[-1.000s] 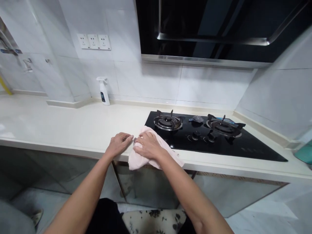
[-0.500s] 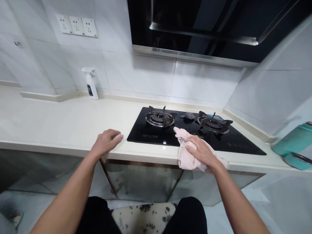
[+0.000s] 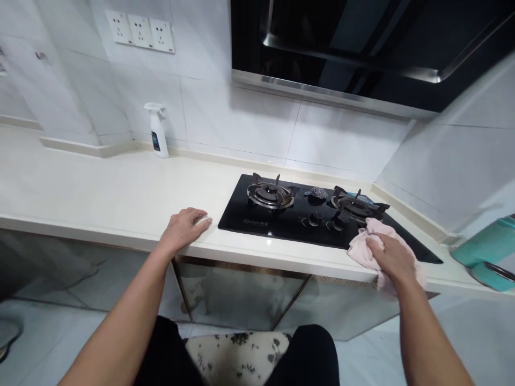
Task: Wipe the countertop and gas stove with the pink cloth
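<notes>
My right hand [image 3: 392,257] grips a pale pink cloth [image 3: 364,249], pressed against the front right part of the black gas stove [image 3: 281,233]. Part of the cloth hangs over the counter's front edge. My left hand [image 3: 185,229] rests on the cream countertop [image 3: 108,187], just left of the stove, holding nothing, with thumb and fingers apart. Two control knobs [image 3: 316,219] show between the left burner [image 3: 270,195] and the right burner [image 3: 357,206]. Behind them on the glass lies a steel wool scrubber [image 3: 317,193].
A white spray bottle [image 3: 158,134] stands against the back wall on the left. At the far right is a teal container [image 3: 486,244]. Overhead hangs a black range hood [image 3: 341,48]. A patterned stool seat [image 3: 237,356] shows between my knees, below the counter.
My right hand has moved to the right along the stove's front with the cloth, uncovering the knobs. My left hand stays on the counter. The view has shifted slightly.
</notes>
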Demonstrator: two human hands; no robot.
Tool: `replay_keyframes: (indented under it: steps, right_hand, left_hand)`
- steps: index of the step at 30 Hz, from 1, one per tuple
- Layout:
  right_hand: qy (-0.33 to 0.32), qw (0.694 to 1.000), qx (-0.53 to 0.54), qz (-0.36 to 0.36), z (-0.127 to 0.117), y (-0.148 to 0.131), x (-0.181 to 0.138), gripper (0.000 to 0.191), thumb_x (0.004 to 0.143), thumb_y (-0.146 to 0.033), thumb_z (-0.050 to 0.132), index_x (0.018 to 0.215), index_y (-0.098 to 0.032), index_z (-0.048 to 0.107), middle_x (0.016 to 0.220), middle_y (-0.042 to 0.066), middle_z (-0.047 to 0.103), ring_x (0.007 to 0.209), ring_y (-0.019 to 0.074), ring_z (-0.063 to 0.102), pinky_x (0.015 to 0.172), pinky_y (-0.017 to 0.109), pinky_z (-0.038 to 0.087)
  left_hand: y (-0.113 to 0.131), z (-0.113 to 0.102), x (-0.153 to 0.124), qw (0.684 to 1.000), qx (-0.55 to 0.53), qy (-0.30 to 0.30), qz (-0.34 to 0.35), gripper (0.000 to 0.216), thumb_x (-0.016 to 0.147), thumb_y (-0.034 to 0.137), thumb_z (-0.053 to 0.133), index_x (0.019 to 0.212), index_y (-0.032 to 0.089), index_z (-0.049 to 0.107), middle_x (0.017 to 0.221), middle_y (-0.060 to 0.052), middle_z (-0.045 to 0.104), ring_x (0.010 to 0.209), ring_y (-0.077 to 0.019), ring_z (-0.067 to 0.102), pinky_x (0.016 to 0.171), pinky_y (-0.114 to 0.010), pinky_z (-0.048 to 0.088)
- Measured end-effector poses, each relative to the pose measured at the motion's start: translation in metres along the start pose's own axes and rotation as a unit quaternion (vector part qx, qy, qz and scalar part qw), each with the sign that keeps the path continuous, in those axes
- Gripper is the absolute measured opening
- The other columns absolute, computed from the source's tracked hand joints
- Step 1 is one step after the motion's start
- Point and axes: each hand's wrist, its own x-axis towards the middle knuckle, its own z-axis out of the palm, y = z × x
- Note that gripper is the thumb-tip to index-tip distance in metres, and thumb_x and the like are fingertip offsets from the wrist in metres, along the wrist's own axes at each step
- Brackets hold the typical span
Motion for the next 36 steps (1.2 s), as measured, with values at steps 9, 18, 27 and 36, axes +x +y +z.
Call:
replay_keyframes:
  steps: [9,18,27,36]
  right_hand:
    - [0.056,0.993,0.059,-0.091,0.003,-0.152,-0.071,0.047,0.099,-0.052,0.045,0.126,-0.027,0.075,0.133,0.017,0.065,0.118,0.0392,0.06,0.098,0.06,0.047]
    - [-0.091,0.909,0.185,-0.363,0.007,-0.376,-0.114,0.041,0.098,-0.053,0.059,0.133,-0.034,0.066,0.144,0.011,0.055,0.133,0.0381,0.045,0.11,0.061,0.033]
    - [0.014,0.863,0.152,-0.481,0.024,-0.34,-0.147,0.052,0.099,-0.036,0.068,0.149,-0.035,0.053,0.148,0.013,0.053,0.123,0.0325,0.052,0.1,0.049,0.044]
    - [0.134,0.867,0.121,-0.465,0.037,-0.137,-0.12,0.051,0.096,-0.021,0.067,0.14,-0.043,0.056,0.157,0.008,0.045,0.143,0.0319,0.046,0.111,0.055,0.04]
  left_hand:
    - [0.004,0.005,-0.001,1.0,0.013,0.012,-0.001,0.046,0.092,0.058,0.053,0.113,0.024,0.076,0.13,-0.01,0.074,0.128,-0.0339,0.06,0.11,-0.045,0.042]
    - [0.003,0.001,-0.001,1.0,0.012,0.015,0.015,0.048,0.093,0.06,0.048,0.106,0.025,0.078,0.123,-0.009,0.076,0.123,-0.0322,0.064,0.105,-0.043,0.046]
    - [0.002,-0.003,-0.001,1.0,0.006,0.015,0.015,0.048,0.091,0.062,0.048,0.101,0.026,0.079,0.119,-0.007,0.078,0.118,-0.0312,0.068,0.101,-0.039,0.048]
    - [0.001,-0.004,0.002,1.0,0.0,0.0,-0.001,0.048,0.092,0.063,0.051,0.103,0.025,0.079,0.121,-0.007,0.077,0.116,-0.0324,0.067,0.101,-0.04,0.049]
